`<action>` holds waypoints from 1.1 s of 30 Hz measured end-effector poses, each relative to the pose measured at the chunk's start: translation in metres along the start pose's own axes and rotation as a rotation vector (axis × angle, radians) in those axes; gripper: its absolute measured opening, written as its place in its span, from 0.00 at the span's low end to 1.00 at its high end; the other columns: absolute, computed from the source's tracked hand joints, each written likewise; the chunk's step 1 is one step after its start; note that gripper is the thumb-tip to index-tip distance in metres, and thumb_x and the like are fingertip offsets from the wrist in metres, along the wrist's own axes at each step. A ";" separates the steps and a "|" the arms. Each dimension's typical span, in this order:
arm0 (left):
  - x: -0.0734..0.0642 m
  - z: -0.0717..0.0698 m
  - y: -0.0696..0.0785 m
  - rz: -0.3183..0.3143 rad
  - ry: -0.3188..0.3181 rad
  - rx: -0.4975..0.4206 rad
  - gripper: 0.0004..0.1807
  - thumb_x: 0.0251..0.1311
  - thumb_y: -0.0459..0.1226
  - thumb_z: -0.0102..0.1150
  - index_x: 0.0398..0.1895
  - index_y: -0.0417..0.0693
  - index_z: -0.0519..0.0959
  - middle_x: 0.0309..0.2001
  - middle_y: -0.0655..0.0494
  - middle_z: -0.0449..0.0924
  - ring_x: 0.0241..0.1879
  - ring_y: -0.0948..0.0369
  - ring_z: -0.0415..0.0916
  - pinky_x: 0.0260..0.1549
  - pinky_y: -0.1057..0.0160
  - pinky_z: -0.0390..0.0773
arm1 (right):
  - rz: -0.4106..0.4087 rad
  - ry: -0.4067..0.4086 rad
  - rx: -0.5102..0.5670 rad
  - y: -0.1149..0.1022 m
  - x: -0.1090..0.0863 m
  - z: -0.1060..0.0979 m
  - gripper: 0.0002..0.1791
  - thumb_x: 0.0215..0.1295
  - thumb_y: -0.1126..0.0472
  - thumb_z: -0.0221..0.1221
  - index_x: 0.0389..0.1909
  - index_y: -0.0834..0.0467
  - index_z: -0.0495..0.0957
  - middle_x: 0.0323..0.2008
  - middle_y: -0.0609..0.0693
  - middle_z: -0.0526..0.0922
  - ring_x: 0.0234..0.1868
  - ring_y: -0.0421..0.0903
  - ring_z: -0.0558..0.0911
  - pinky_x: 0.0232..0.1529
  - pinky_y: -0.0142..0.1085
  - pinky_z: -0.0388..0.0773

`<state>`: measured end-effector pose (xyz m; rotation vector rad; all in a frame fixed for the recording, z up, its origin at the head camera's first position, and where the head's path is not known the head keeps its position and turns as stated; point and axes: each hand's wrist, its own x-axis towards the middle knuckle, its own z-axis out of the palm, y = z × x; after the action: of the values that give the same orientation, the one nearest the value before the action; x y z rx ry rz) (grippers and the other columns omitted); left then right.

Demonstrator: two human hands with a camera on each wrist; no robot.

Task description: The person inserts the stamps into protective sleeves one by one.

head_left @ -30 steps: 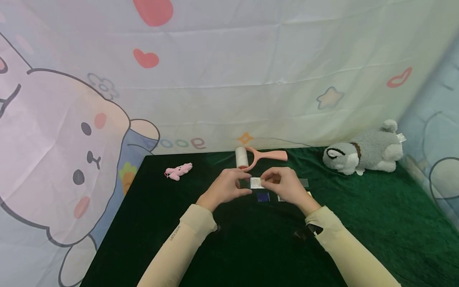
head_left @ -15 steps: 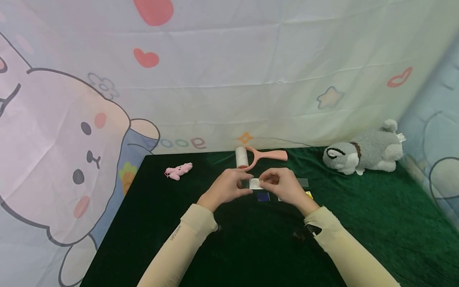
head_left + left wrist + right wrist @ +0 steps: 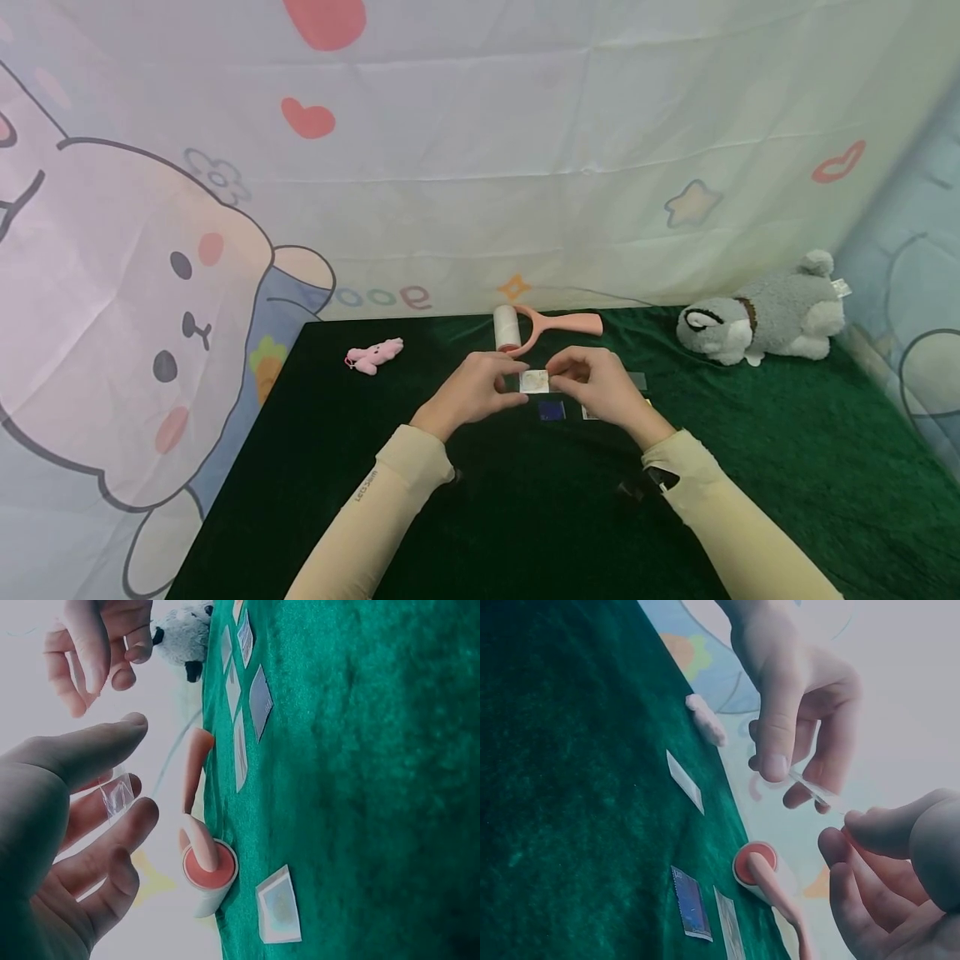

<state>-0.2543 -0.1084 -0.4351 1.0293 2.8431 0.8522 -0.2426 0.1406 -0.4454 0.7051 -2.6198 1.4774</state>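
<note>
Between my hands is a small clear plastic packet [image 3: 118, 796], which looks like a whitish square in the head view. My left hand [image 3: 474, 387] holds its left side between thumb and fingers. On the other side, my right hand [image 3: 596, 386] pinches its right edge with thumb and forefinger close together. Seen edge-on in the right wrist view, the packet [image 3: 814, 787] spans the short gap from the left thumb to the right fingertips. Below on the cloth lie a blue packet [image 3: 551, 411] and a separate whitish packet [image 3: 279, 907]; the left hand hides the latter in the head view.
A pink lint roller [image 3: 566, 325] with a white roll lies behind the hands. At the back left is a small pink plush [image 3: 375, 356], at the back right a grey-and-white plush [image 3: 780, 317]. Several more flat packets [image 3: 240, 750] lie on the green cloth [image 3: 525, 517] under the right hand.
The right fingertips, which overlapped the packet before, have drawn slightly right to its edge, showing more of its face. The left hand has stayed almost still.
</note>
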 end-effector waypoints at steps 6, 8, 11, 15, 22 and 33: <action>0.000 0.001 0.001 0.002 -0.007 -0.018 0.26 0.65 0.42 0.74 0.65 0.48 0.82 0.63 0.51 0.82 0.35 0.66 0.82 0.36 0.71 0.82 | 0.004 -0.003 0.011 0.000 0.000 0.001 0.09 0.69 0.65 0.69 0.48 0.57 0.85 0.43 0.50 0.89 0.39 0.44 0.87 0.43 0.42 0.84; 0.000 0.001 0.001 0.006 -0.006 -0.021 0.27 0.65 0.42 0.74 0.66 0.46 0.82 0.63 0.51 0.83 0.35 0.65 0.81 0.35 0.70 0.82 | 0.002 -0.004 0.015 0.000 0.000 0.002 0.09 0.69 0.65 0.68 0.48 0.57 0.85 0.43 0.51 0.88 0.40 0.44 0.87 0.43 0.42 0.85; 0.000 0.001 0.001 0.016 -0.003 -0.026 0.27 0.65 0.42 0.74 0.65 0.46 0.82 0.62 0.51 0.83 0.34 0.65 0.81 0.34 0.71 0.82 | -0.003 -0.004 0.015 -0.001 0.001 0.003 0.10 0.69 0.65 0.68 0.49 0.57 0.85 0.44 0.51 0.88 0.41 0.45 0.87 0.44 0.42 0.85; 0.000 0.001 0.004 0.031 0.001 -0.027 0.26 0.64 0.42 0.74 0.65 0.46 0.83 0.60 0.52 0.85 0.34 0.66 0.80 0.34 0.71 0.82 | -0.012 -0.009 0.007 -0.001 0.001 0.004 0.11 0.70 0.65 0.68 0.50 0.58 0.84 0.44 0.51 0.88 0.42 0.45 0.87 0.44 0.42 0.85; 0.002 0.000 0.008 0.056 0.007 -0.009 0.25 0.64 0.42 0.75 0.64 0.48 0.83 0.55 0.54 0.87 0.31 0.67 0.79 0.32 0.72 0.81 | -0.013 -0.017 0.017 -0.003 0.002 0.004 0.13 0.69 0.65 0.68 0.53 0.62 0.83 0.45 0.51 0.87 0.43 0.46 0.87 0.46 0.44 0.86; 0.002 0.002 0.011 0.070 0.003 0.028 0.25 0.64 0.42 0.75 0.63 0.48 0.84 0.53 0.56 0.87 0.32 0.67 0.78 0.34 0.72 0.80 | -0.003 -0.049 0.043 -0.004 0.002 0.005 0.15 0.71 0.64 0.67 0.56 0.60 0.81 0.45 0.53 0.88 0.44 0.48 0.88 0.50 0.49 0.86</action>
<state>-0.2489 -0.0995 -0.4308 1.1378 2.8451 0.8212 -0.2417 0.1342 -0.4445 0.7583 -2.6283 1.5397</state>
